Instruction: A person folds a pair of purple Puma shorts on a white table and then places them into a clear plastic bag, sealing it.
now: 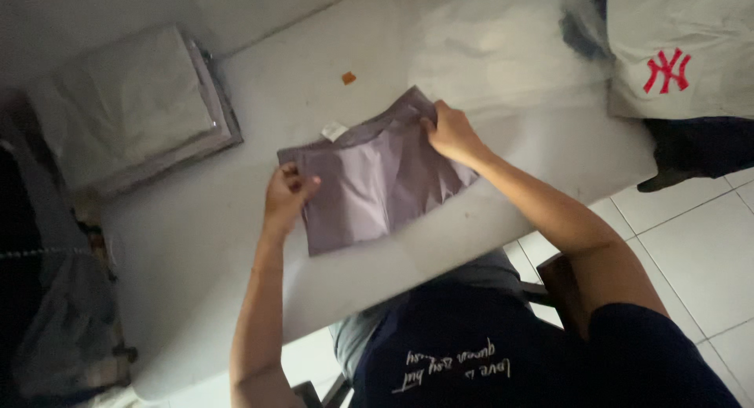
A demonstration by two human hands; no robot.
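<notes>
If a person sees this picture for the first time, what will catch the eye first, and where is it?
The eye goes first to the grey-purple garment lying flat in the middle of the white table, with a small white label at its top edge. The left hand grips its left edge and the right hand pinches its upper right corner. Next comes the stack of clear-wrapped packages at the table's upper left.
</notes>
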